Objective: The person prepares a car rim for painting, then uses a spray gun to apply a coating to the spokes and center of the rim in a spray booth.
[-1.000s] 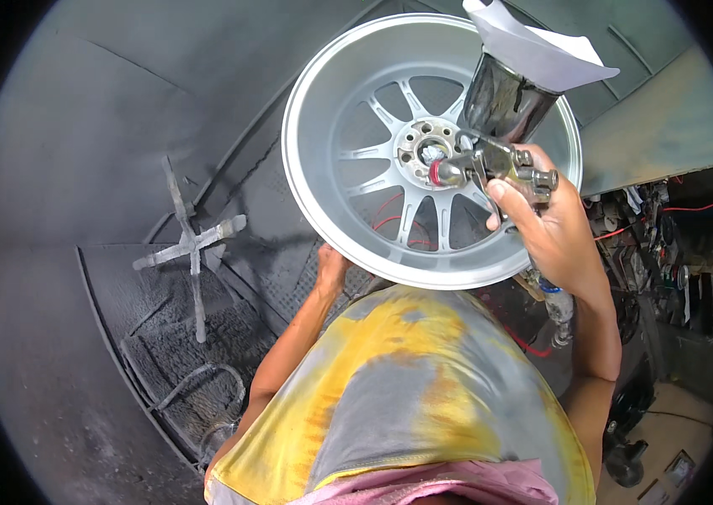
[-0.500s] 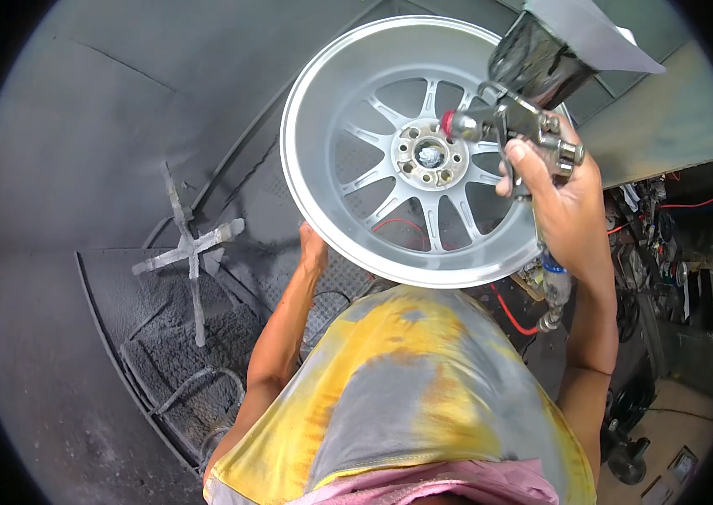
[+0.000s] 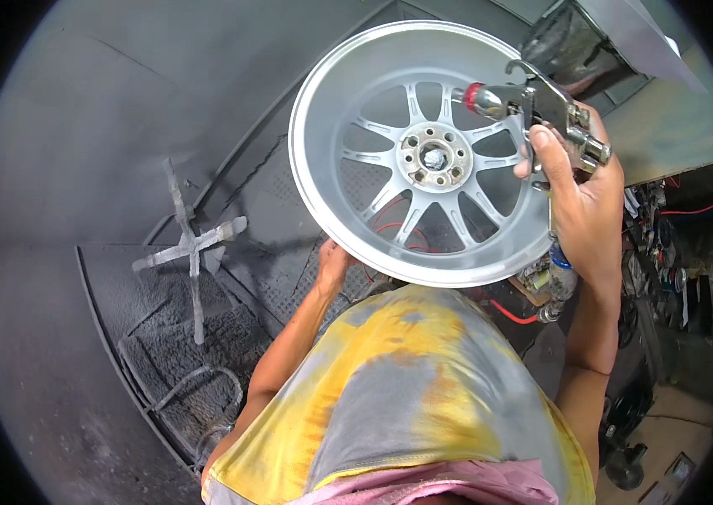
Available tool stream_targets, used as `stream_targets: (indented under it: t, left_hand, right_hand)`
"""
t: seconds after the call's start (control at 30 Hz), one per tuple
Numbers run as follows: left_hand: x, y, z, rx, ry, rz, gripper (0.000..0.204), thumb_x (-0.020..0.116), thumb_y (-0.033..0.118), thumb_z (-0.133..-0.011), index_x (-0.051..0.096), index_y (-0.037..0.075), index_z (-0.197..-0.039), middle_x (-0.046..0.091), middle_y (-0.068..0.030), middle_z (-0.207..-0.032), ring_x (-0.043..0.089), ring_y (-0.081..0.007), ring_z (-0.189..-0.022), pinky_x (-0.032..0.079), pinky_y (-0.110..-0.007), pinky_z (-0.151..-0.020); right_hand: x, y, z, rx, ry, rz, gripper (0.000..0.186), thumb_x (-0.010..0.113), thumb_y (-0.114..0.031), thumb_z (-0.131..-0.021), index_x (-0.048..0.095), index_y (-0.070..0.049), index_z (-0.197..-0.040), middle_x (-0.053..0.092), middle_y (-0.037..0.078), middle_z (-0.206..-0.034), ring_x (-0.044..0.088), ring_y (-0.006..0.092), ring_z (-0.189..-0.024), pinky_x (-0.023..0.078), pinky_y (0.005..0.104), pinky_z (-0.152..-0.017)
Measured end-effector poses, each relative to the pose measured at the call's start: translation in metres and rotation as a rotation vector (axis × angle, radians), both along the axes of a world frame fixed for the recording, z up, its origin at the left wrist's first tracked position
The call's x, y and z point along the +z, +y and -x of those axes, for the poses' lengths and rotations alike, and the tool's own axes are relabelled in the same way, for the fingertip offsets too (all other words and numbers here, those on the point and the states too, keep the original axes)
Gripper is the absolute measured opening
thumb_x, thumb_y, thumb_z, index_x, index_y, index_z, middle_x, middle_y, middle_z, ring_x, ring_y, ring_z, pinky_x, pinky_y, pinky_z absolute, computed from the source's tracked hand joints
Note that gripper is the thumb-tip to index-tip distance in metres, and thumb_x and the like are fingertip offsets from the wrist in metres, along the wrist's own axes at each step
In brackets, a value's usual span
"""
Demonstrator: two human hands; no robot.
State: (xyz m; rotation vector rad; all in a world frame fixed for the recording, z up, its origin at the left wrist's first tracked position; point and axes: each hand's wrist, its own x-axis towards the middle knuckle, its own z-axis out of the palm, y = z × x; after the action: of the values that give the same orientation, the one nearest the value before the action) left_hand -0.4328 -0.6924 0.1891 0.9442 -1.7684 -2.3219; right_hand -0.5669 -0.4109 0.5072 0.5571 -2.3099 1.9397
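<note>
A silver alloy wheel rim (image 3: 313, 181) with slim spokes is in front of me, its open barrel facing up. My right hand (image 3: 579, 181) is wrapped around a metal spray gun (image 3: 500, 101) over the wheel's right side. The red-ringed nozzle points left, across the spokes. A dark, paint-stained cup (image 3: 575, 50) sits on top of the gun, with a pale sheet (image 3: 638, 38) around it. My left hand (image 3: 334, 259) is at the wheel's lower left edge. Its fingers go out of sight behind the rim, so their grip is hidden.
A cross-shaped, paint-crusted stand (image 3: 192, 244) is at the left, near a dark shaggy mat (image 3: 192, 370). A red hose (image 3: 510, 313) runs below the gun's handle. A pale panel (image 3: 676, 126) and cluttered shelves (image 3: 693, 278) are on the right. A dark wall (image 3: 121, 109) rises at the left.
The wheel has turned, its spokes now at other angles, and has shifted slightly right. My right hand and the spray gun have moved right. My left hand has moved right along the rim's edge.
</note>
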Motion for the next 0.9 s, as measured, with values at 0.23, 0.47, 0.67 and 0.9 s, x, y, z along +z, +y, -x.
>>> stream_targets:
  t: [0.23,0.47,0.67,0.9]
  left_hand:
    - [0.018,0.044,-0.019,-0.207,-0.136,-0.251,0.035,0.061,0.024,-0.107,0.067,-0.004,-0.127,0.077,-0.0164,-0.112,0.076,-0.0243,-0.097,0.065,-0.036,-0.087]
    - [-0.011,0.049,-0.025,-0.332,-0.077,-0.355,0.037,0.062,0.026,-0.108,0.067,-0.005,-0.127,0.076,-0.0168,-0.114,0.076,-0.0236,-0.099,0.064,-0.036,-0.089]
    - [-0.001,0.001,-0.013,-0.157,-0.030,-0.159,0.039,0.067,0.035,-0.103,0.069,0.001,-0.122,0.075,-0.0054,-0.099,0.075,-0.0209,-0.096,0.063,-0.039,-0.088]
    - [0.003,-0.022,0.008,0.031,0.045,-0.086,0.035,0.065,0.029,-0.103,0.067,0.001,-0.124,0.071,0.0010,-0.089,0.073,-0.0173,-0.091,0.060,-0.041,-0.087]
  right_hand:
    - [-0.013,0.012,-0.018,0.108,-0.283,-0.051,0.031,0.068,-0.013,-0.104,0.060,0.003,-0.128,0.070,0.003,-0.097,0.063,0.0080,-0.078,0.052,0.0256,-0.073]
    - [-0.017,-0.006,-0.012,0.145,-0.208,0.056,0.025,0.066,-0.013,-0.105,0.062,0.001,-0.125,0.069,0.002,-0.098,0.062,0.0072,-0.079,0.051,0.0251,-0.074]
    - [-0.014,-0.001,0.001,-0.059,-0.023,0.017,0.019,0.062,-0.015,-0.108,0.062,0.001,-0.120,0.066,0.002,-0.093,0.064,0.0082,-0.080,0.054,0.0252,-0.075]
    - [-0.001,0.005,-0.014,0.148,-0.285,0.008,0.023,0.066,-0.013,-0.104,0.063,0.001,-0.122,0.067,0.000,-0.090,0.063,0.0074,-0.077,0.049,0.0232,-0.071]
